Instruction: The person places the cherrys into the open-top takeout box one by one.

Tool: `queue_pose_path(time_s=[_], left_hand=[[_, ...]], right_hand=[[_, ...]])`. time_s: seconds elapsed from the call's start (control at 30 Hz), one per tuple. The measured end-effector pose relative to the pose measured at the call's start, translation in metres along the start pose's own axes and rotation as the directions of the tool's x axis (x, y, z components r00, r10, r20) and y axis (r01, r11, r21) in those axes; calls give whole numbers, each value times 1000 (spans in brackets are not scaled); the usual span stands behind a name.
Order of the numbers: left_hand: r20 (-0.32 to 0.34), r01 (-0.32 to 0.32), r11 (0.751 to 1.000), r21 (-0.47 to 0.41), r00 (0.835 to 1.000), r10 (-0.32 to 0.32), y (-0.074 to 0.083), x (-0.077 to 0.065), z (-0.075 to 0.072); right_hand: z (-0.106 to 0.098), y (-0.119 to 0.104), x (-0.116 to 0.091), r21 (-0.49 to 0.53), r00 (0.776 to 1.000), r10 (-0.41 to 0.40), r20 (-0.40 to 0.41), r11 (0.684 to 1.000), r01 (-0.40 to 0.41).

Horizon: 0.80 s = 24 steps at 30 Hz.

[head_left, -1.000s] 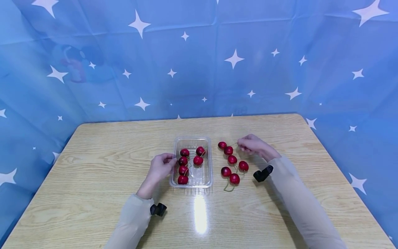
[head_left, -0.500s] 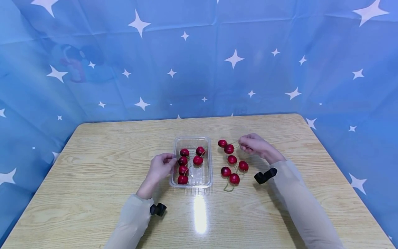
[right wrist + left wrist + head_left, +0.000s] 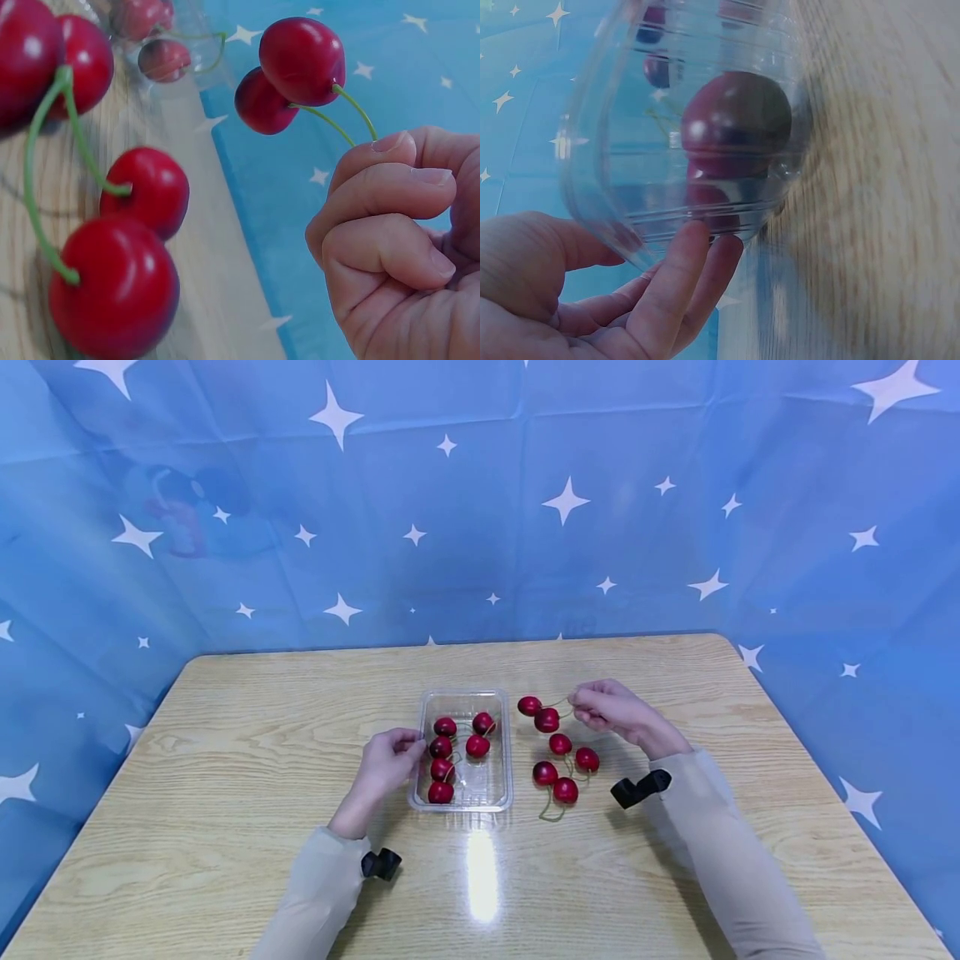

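Observation:
A clear plastic container (image 3: 495, 781) with several red cherries (image 3: 442, 770) inside stands mid-table. My left hand (image 3: 387, 766) holds its left side, thumb at the rim and fingers (image 3: 676, 281) against the outer wall in the left wrist view. My right hand (image 3: 617, 714) pinches the green stems of a pair of cherries (image 3: 547, 720) right of the container. In the right wrist view that pair (image 3: 302, 61) hangs off the table surface, and the fingers of the right hand (image 3: 394, 240) are curled.
Two more stemmed pairs of cherries, a rear one (image 3: 587, 760) and a front one (image 3: 566, 791), lie on the wooden table (image 3: 247, 777) near the container's right side. A blue star-patterned cloth (image 3: 480, 485) hangs behind the table.
The right hand has lifted the pinched cherry pair a little, and the pair has shifted left toward the container. The left hand, container and other cherries look unmoved.

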<state>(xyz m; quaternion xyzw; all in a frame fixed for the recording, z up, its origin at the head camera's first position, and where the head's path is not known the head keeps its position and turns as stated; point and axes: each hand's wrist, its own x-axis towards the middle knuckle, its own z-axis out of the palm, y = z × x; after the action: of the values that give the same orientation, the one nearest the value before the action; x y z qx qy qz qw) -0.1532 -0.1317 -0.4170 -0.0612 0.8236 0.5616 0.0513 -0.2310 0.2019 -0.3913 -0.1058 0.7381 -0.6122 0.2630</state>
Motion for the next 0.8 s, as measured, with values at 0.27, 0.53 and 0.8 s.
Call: queue_pose_path(time_s=[0.27, 0.53, 0.8], left_hand=[[2, 8, 1000, 3, 1000, -8, 0, 0, 0], [3, -5, 1000, 10, 1000, 5, -1, 2, 0], [-2, -11, 1000, 26, 1000, 11, -1, 1, 0]], right_hand=[[9, -4, 1, 16, 998, -45, 31, 999, 45], [21, -13, -1, 14, 997, -51, 63, 999, 51], [40, -13, 4, 22, 995, -45, 85, 999, 43]])
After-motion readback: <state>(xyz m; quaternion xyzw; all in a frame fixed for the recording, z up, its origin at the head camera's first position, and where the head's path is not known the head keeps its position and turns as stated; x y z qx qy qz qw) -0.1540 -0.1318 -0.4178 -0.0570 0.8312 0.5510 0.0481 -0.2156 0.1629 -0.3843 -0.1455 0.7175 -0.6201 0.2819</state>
